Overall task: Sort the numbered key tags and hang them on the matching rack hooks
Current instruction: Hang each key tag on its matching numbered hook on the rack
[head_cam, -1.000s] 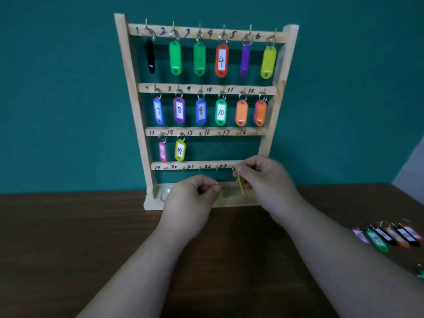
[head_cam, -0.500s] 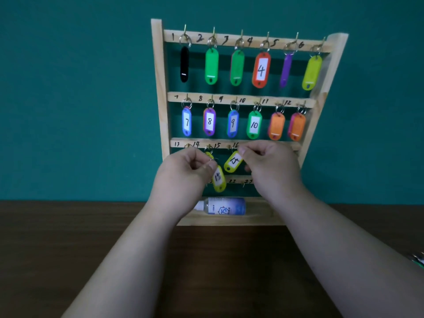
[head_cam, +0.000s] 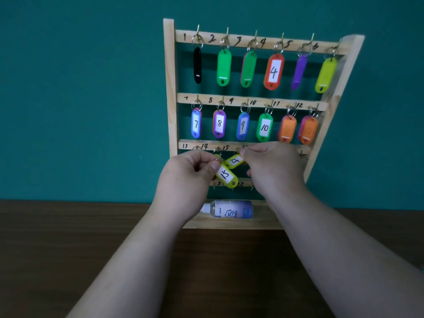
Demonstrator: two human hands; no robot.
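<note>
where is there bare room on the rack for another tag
Free: third rail right of the right hand; bottom rail below tag 15. Crowded: top two rows full; left hand and tag 14 fill the third row's left.

- Dark brown wood-grain tabletop (head_cam: 68, 260): fills the lower part of the view and meets the teal wall (head_cam: 80, 99) at its far edge.
- Pale wooden key rack (head_cam: 169, 88): stands upright at the far edge of the tabletop, its base board flat on the surface.
</note>
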